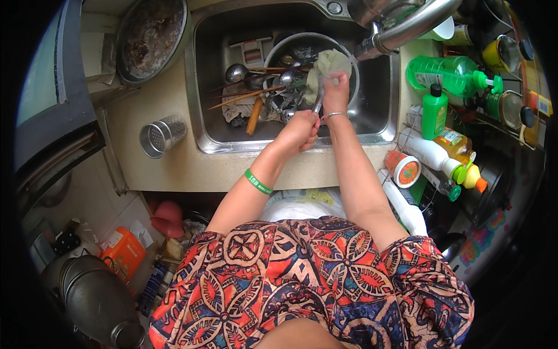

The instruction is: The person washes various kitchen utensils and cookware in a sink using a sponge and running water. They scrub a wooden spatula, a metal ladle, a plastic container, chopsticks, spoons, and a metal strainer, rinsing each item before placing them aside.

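Note:
My left hand (301, 130) is closed around a shiny metal utensil handle (319, 99) above the front rim of the sink (370, 131). Its far end is hidden by cloth, so its kind is unclear. A wet, pale green cloth (327, 63) is bunched in my right hand (336, 94), against the utensil. Water runs from the faucet (405, 30) onto the cloth. Underneath stands a round metal basin (356, 83) with wet utensils inside. Ladles (236, 73) and wooden chopsticks (244, 100) lie across its left side. A wooden handle (254, 115) rests on another crumpled cloth (233, 107).
A perforated steel utensil holder (163, 135) lies on the left counter, below a large soiled pan (150, 41). Green soap bottles (449, 76) and a wire rack of bottles (423, 146) crowd the right side. A red-and-white tub (401, 168) sits near my right forearm.

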The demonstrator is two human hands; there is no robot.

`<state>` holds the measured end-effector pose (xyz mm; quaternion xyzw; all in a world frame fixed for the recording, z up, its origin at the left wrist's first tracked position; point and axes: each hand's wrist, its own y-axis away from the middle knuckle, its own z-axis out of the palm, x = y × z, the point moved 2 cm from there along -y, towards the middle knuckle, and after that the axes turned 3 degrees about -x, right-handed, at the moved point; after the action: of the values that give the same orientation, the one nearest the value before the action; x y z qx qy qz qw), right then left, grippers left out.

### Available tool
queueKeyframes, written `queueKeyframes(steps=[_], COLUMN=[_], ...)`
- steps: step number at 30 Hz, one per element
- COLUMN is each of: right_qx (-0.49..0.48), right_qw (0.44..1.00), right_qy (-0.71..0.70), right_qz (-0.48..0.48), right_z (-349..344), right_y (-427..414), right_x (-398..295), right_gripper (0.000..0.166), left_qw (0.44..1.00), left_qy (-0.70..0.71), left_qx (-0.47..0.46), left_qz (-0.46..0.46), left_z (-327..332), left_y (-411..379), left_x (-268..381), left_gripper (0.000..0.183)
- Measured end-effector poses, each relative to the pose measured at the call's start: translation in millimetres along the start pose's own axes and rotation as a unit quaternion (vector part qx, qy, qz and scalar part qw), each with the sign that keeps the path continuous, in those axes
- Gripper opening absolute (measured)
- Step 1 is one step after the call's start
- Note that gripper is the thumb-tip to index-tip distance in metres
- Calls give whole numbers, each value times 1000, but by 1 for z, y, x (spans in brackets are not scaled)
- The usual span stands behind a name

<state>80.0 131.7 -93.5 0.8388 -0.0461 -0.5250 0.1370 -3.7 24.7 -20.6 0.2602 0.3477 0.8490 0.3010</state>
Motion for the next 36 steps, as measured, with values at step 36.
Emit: queueKeyframes(steps=[36], right_qx=[-85], right_qw=[938], right_qy=[-289], right_qz=[171], right_z=[-5], right_y=[2], right_x=[-2], right_gripper=[20], left_qw=[996], left_qy=[-69], left_qx=[56], left_qz=[15], left_z=[-25], left_y=[-42], left_x=[-16], left_gripper=[42])
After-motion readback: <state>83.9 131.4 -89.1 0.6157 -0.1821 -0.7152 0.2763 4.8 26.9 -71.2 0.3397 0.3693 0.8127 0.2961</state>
